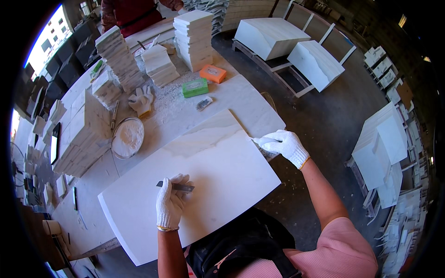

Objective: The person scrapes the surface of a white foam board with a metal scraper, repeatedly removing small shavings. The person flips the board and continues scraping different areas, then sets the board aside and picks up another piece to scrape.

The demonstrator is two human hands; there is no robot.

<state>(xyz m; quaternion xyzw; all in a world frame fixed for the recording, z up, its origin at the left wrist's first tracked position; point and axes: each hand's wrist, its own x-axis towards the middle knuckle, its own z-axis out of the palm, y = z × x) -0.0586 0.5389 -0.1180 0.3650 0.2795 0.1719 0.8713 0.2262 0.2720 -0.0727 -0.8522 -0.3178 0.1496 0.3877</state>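
A white marble slab [222, 167] with grey veining lies before me, its near edge by my apron. My left hand [169, 207], in a white knit glove, is closed around a flat dark metal blade [182, 187] above the slab's near left part. The blade looks like a scraper, but its exact kind is unclear. At the slab's right edge is my right hand [288, 146], gloved too. Its fingers are pressed together, pointing left at the edge; a small pale tip shows there, too small to name.
Left of the slab stand a round dish of white powder [128, 138], a loose glove [141, 100] and stacked tiles [83, 132]. Beyond it lie a green box [195, 87] and an orange box [212, 73]. Across the table stands another person [134, 16]. Marble blocks [271, 37] rest on a floor rack.
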